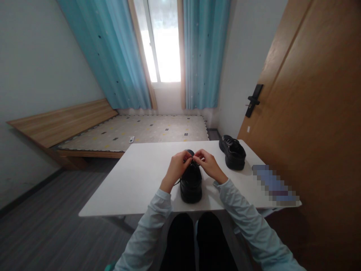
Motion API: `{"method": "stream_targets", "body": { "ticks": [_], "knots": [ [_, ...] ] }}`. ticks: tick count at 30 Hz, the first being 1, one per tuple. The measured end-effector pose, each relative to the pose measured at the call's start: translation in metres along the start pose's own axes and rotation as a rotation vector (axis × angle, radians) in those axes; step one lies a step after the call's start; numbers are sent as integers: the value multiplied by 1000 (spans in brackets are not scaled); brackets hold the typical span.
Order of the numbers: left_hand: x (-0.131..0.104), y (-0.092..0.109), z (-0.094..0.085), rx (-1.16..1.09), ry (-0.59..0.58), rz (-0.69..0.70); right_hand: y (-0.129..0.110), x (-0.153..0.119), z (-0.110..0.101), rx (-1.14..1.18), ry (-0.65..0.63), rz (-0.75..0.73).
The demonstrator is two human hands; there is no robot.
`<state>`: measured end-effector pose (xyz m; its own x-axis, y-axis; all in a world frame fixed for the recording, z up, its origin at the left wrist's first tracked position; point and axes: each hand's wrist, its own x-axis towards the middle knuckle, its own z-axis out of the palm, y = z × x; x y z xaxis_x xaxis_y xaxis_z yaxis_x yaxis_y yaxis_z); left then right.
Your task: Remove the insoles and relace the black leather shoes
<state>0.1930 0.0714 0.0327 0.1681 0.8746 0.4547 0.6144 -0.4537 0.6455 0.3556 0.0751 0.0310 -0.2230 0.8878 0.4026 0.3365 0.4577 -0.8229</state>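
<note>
A black lace-up shoe (191,186) stands upright on the white table, its heel toward me and its toe pointing at the window. Over its front part, my left hand (178,165) and my right hand (207,162) meet with fingertips pinched at the shoelace. A loose strand of dark lace hangs at the shoe's left side, beside my left wrist. The fingers cover most of the lacing, so its exact state is hidden. A matching black shoe (233,152) rests farther back on the right, apart from both hands.
The white table (126,184) spans the space before my knees. On its right lies a blurred-out bluish item (273,184). Behind it is a bed with a patterned mattress (152,130) bearing a small white remote (131,139). A wooden door (310,94) stands close at right.
</note>
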Motion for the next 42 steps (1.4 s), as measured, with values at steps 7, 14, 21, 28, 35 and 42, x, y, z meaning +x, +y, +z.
{"method": "stream_targets", "body": {
  "ticks": [7, 14, 21, 28, 35, 42],
  "knots": [
    [0, -3, 2, -201, 25, -89, 8, -3, -1, -9, -87, 9],
    [1, 1, 0, -195, 38, -30, 14, -9, -2, -111, -136, -51],
    [1, 6, 4, -165, 186, -124, 18, -10, -2, -141, -123, -49],
    [4, 5, -2, -298, 229, -175, 20, -11, -1, -155, -119, -47],
    [3, 6, -5, -419, 221, -225, 18, -13, 0, -145, -98, -53],
    [2, 5, 1, -658, 224, -353, 16, -14, 0, -127, -98, -49]
  ]
}}
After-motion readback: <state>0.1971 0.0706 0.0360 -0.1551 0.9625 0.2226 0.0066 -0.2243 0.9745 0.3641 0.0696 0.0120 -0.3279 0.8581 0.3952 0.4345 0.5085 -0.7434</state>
